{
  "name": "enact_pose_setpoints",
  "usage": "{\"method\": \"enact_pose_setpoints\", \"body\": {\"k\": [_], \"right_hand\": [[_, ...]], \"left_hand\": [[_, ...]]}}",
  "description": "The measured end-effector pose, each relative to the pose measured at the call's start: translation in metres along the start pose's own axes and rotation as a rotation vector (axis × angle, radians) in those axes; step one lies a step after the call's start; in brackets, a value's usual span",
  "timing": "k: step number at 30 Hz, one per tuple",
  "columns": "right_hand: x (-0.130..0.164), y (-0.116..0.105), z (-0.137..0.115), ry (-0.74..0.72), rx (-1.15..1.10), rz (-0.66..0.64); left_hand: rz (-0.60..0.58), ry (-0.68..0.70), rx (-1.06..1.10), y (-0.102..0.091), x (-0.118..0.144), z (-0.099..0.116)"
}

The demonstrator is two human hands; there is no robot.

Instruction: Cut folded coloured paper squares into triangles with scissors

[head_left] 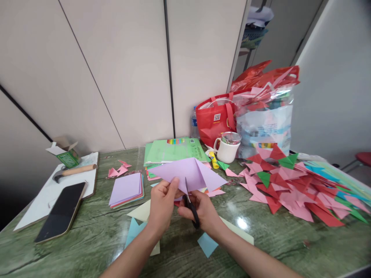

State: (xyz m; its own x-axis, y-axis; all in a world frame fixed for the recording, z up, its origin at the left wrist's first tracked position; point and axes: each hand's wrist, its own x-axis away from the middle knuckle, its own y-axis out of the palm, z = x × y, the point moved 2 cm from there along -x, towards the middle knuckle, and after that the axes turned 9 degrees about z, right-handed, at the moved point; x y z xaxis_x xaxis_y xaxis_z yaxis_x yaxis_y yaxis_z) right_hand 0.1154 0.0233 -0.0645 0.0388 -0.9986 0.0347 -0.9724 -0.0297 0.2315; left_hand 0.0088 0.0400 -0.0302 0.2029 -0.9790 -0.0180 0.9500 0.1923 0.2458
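The left hand (162, 204) pinches the near edge of a folded lilac paper sheet (188, 173) held above the green marbled table (95, 231). The right hand (203, 210) is clenched round black-handled scissors (191, 206) — blades narrowly parted, biting into the paper's lower edge, handle loops mostly hidden by fingers.

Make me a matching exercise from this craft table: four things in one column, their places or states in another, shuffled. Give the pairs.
Things:
1. scissors
2. phone
3. white mug
4. hammer

Places or states:
A. face up on the table's left edge
B. in the right hand, cutting the purple sheet that the left hand holds
C. beside the red bag
D. behind the phone

Pairs: 1-B, 2-A, 3-C, 4-D
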Motion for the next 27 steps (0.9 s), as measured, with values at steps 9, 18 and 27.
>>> {"method": "enact_pose_setpoints", "body": {"k": [9, 18, 27], "right_hand": [[0.0007, 0.0009, -0.0020, -0.006, 0.020, 0.019], [0.0012, 0.0012, -0.0021, 0.013, 0.020, 0.039], [0.0021, 0.0019, -0.0029, 0.067, 0.013, 0.066]], "left_hand": [[-0.008, 0.019, -0.024, 0.0006, 0.0022, 0.0013], [0.025, 0.031, -0.064, 0.0023, 0.0034, 0.0058], [0.014, 0.024, -0.084, 0.0019, 0.0032, 0.0063]]}}
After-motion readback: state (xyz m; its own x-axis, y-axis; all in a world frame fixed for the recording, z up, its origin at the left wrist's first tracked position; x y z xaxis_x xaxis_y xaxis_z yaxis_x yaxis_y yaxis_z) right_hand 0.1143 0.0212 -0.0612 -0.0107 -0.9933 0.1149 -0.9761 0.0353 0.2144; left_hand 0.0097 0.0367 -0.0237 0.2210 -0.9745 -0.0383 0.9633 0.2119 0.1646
